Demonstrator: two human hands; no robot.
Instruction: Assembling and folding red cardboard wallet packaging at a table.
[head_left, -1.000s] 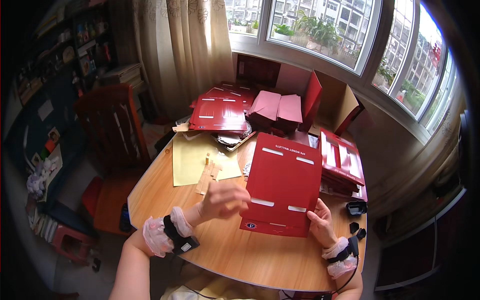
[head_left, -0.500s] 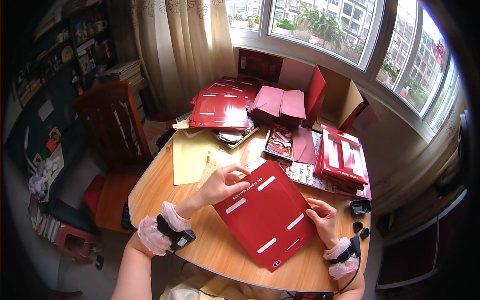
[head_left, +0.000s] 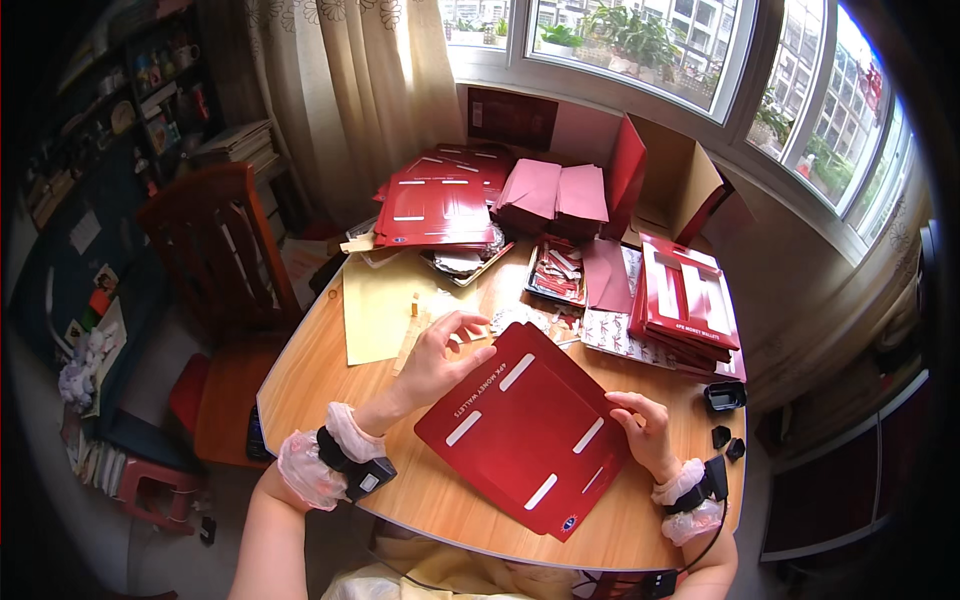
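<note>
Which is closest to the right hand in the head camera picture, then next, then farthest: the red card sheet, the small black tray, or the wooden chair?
1. Red card sheet: touching the right hand.
2. Small black tray: just right, at the table edge.
3. Wooden chair: far left, beyond the table.

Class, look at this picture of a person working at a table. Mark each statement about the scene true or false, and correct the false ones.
1. The red card sheet lies flat on the wooden table. True.
2. The left hand rests at the sheet's upper corner. True.
3. The right hand holds a pair of scissors. False: it touches the sheet's right edge.
4. A yellow envelope lies on the sheet. False: it lies beside it, to the left.
</note>
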